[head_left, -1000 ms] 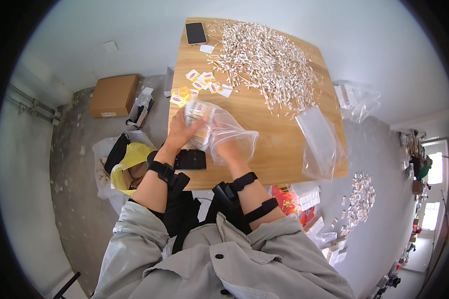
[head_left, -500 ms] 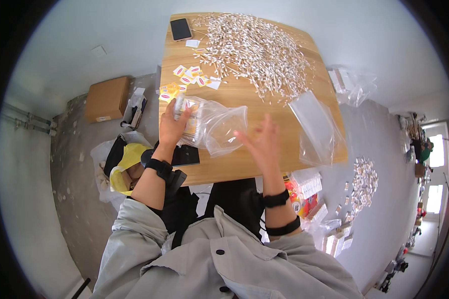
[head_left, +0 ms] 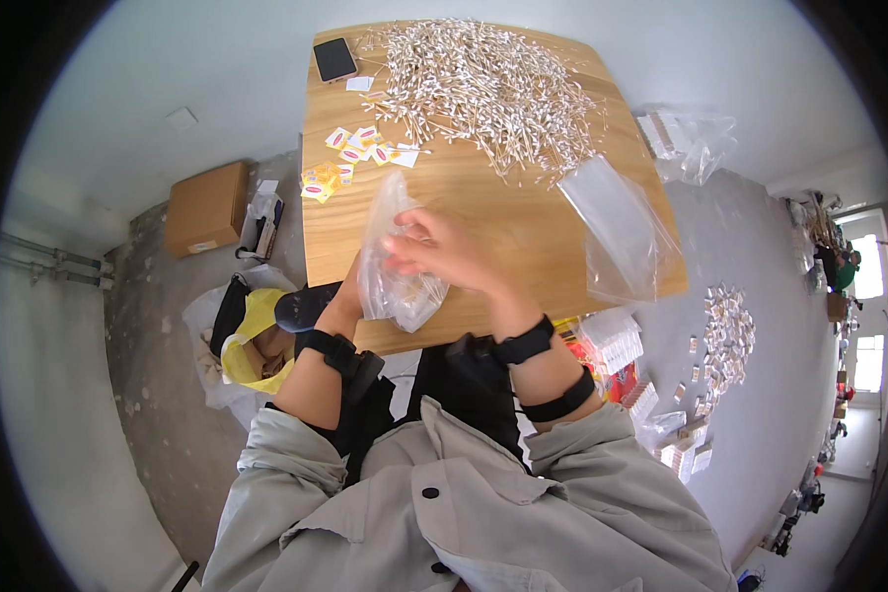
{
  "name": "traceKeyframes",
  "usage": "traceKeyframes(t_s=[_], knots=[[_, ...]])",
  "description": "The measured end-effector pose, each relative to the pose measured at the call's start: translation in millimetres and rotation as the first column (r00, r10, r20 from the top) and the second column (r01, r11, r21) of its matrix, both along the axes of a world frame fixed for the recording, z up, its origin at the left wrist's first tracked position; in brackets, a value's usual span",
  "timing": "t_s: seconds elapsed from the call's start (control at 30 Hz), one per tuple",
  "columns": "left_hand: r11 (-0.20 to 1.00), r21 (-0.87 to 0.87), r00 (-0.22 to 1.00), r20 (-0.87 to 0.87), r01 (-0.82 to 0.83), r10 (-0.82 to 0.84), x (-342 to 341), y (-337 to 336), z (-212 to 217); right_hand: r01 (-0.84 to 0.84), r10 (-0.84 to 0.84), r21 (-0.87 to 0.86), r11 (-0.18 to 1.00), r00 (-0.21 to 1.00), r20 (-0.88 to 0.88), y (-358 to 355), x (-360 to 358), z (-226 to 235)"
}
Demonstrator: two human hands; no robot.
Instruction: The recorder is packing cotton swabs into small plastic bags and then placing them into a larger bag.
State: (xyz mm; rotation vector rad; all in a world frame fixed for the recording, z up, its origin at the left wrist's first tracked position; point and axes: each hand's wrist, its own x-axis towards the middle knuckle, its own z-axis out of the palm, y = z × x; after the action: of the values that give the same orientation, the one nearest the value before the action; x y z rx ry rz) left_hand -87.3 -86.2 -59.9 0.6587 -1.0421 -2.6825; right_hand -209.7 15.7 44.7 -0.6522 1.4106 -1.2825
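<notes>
While bare table (head_left: 523, 237) parted swabs (head_left: 479, 89) from bag (head_left: 390, 288), which hid the left hand (head_left: 351, 288), fingers untellable, the right hand's (head_left: 436, 252) fingers stood apart.

The grey shirt (head_left: 365, 557) has black buttons (head_left: 431, 493), rolled sleeves (head_left: 291, 452) and black forearm straps (head_left: 560, 398) below.

- swab pile (head_left: 483, 94): on the table (head_left: 508, 257), far side
- phone (head_left: 335, 60): table's far left corner
- cards (head_left: 353, 156): on the table, toward its left edge
- bag (head_left: 402, 296) under the right hand (head_left: 444, 252): table's near side, left-ish
- plastic sleeves (head_left: 617, 227): table's right side
- cardboard box (head_left: 205, 207): floor, left of the table
- small packs (head_left: 728, 340): floor, right of the table
</notes>
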Motion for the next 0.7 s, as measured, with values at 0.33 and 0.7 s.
traceKeyframes(t_s=[0.33,0.7], knots=[[0.29,-0.918,0.962,0.25,0.271,-0.107,-8.8,-2.8,9.3,-0.107,0.022,-0.041,0.993,0.529,-0.849,47.8,-52.1,-45.9],[0.42,-0.908,0.995,0.032,-0.011,0.094,51.6,53.6,53.5,-0.027,-0.097,-0.231,0.973,0.855,-0.509,37.8,-45.3,-85.1]])
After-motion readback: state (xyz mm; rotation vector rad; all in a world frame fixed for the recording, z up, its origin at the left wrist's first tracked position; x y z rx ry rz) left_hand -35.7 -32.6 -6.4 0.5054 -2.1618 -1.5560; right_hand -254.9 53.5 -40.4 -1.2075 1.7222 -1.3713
